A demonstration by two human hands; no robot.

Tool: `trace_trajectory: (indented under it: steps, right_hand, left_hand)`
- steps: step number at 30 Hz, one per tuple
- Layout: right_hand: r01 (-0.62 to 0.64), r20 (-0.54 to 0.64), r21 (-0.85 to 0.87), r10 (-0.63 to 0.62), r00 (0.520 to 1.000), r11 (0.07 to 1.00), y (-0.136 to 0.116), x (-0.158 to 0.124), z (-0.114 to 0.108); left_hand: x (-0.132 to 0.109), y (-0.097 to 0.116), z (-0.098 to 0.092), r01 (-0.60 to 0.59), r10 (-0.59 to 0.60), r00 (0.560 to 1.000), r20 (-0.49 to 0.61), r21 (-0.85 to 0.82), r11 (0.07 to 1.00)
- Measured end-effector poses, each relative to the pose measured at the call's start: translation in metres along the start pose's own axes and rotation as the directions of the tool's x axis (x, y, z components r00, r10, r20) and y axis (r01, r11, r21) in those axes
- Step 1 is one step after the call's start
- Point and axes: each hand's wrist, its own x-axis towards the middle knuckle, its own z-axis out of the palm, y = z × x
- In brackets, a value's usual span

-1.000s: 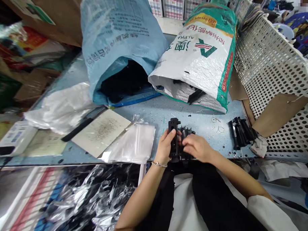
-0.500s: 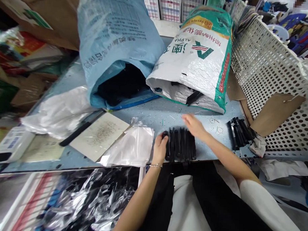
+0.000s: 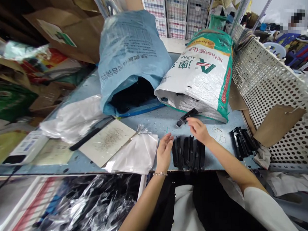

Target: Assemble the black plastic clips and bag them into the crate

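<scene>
A row of black plastic parts (image 3: 189,153) lies side by side near the front edge of the blue table (image 3: 153,120). My left hand (image 3: 164,151) rests flat against the row's left end, fingers stretched out. My right hand (image 3: 199,130) reaches past the row, its fingertips on a single black part (image 3: 186,117) lying at the mouth of the white-and-green sack (image 3: 201,71). Whether those fingers have closed on it is unclear.
A blue sack (image 3: 132,57) with dark contents lies open beside the white one. Another stack of black parts (image 3: 242,142) sits right, by a perforated white panel (image 3: 266,82). Clear bags (image 3: 136,152), a card (image 3: 107,141) and crumpled plastic (image 3: 73,117) lie left.
The part my left hand held upright now lies in the row. My right hand left the row and reached toward the white sack, where a black part has come out onto the table.
</scene>
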Motion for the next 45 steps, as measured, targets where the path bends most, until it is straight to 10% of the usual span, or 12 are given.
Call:
trace_trajectory:
  steps: [3, 6, 10, 13, 18, 22, 26, 31, 34, 38, 41, 45]
  right_hand:
    - [0.03, -0.027, 0.106, -0.027, 0.999, 0.994, -0.016, -0.021, 0.002]
    - [-0.197, -0.025, 0.128, 0.202, 0.979, 0.972, -0.006, -0.029, 0.003]
    - [-0.391, 0.07, 0.143, 0.385, 0.92, 0.909, 0.015, -0.034, 0.006]
    - [-0.375, 0.072, 0.151, 0.368, 0.927, 0.915, 0.008, -0.037, 0.0]
    - [-0.221, -0.049, 0.086, 0.226, 0.973, 0.971, -0.035, -0.031, -0.028]
    - [-0.038, -0.109, -0.061, 0.031, 0.994, 0.997, -0.064, -0.017, -0.052]
    - [0.052, -0.028, 0.034, -0.051, 0.998, 0.998, -0.077, -0.012, -0.063]
    - [-0.397, 0.222, 0.502, 0.329, 0.918, 0.769, -0.082, -0.018, -0.048]
    - [-0.531, 0.434, 0.539, 0.325, 0.84, 0.653, -0.089, -0.03, -0.041]
    - [-0.036, 0.336, 0.207, -0.037, 0.941, 0.978, -0.111, -0.057, -0.038]
    - [0.328, 0.252, -0.067, -0.303, 0.919, 0.942, -0.123, -0.07, -0.034]
    - [0.372, 0.184, -0.173, -0.342, 0.922, 0.912, -0.127, -0.071, -0.027]
  left_hand:
    - [0.029, 0.014, 0.014, -0.065, 0.064, 0.998, 0.011, 0.137, 0.988]
    - [0.072, 0.025, 0.031, -0.221, 0.163, 0.975, 0.154, 0.543, 0.81]
    - [0.121, 0.036, 0.051, -0.339, -0.081, 0.915, 0.396, 0.861, 0.379]
    - [0.13, 0.047, 0.058, -0.361, -0.182, 0.888, 0.422, 0.886, 0.291]
    - [0.078, 0.08, 0.046, -0.345, -0.098, 0.909, 0.405, 0.864, 0.366]
    - [0.029, 0.106, 0.021, -0.357, -0.033, 0.819, 0.572, 0.553, 0.753]
    - [0.005, 0.101, 0.006, -0.091, -0.076, 0.781, 0.619, 0.233, 0.968]
    - [-0.011, 0.075, 0.02, 0.052, -0.098, 0.899, 0.427, 0.117, 0.992]
    - [-0.012, 0.067, 0.025, 0.303, -0.265, 0.892, 0.365, -0.049, 0.952]
    - [-0.01, 0.068, 0.016, 0.492, -0.418, 0.852, 0.316, -0.208, 0.846]
    - [-0.014, 0.069, 0.007, 0.546, -0.46, 0.819, 0.342, -0.22, 0.808]
    - [-0.023, 0.066, 0.003, 0.573, -0.503, 0.813, 0.293, -0.254, 0.779]
